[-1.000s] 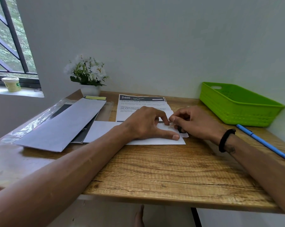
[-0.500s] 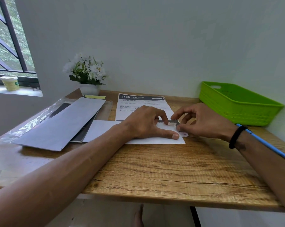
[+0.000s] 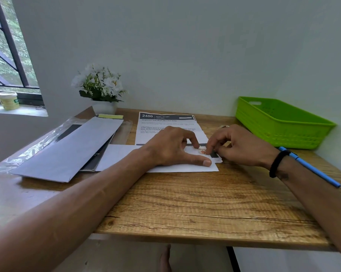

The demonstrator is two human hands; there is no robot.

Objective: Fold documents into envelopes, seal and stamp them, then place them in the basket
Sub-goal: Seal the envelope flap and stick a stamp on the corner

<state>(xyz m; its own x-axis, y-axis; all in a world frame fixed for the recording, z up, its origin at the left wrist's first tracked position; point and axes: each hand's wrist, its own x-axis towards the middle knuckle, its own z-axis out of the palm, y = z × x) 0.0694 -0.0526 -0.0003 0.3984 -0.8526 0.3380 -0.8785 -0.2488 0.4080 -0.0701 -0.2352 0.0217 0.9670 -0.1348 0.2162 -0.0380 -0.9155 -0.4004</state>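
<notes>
Fingers (image 3: 195,143) pressing white envelope (image 3: 122,157)

A wooden worktop (image 3: 195,203) is carrying a white envelope (image 3: 122,157) at its middle, with a printed sheet (image 3: 165,122) lying just behind it. A grey envelope (image 3: 67,150) is resting on clear plastic at left, a potted plant (image 3: 102,91) is standing at the back, and a green basket (image 3: 279,124) and blue pen (image 3: 314,169) are sitting at right.

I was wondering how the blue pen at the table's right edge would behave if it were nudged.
The slim blue pen looks round, so it would probably roll. It lies near the edge of the wooden table, so it might fall off. It appears stiff and light, easy to pinch.
</notes>
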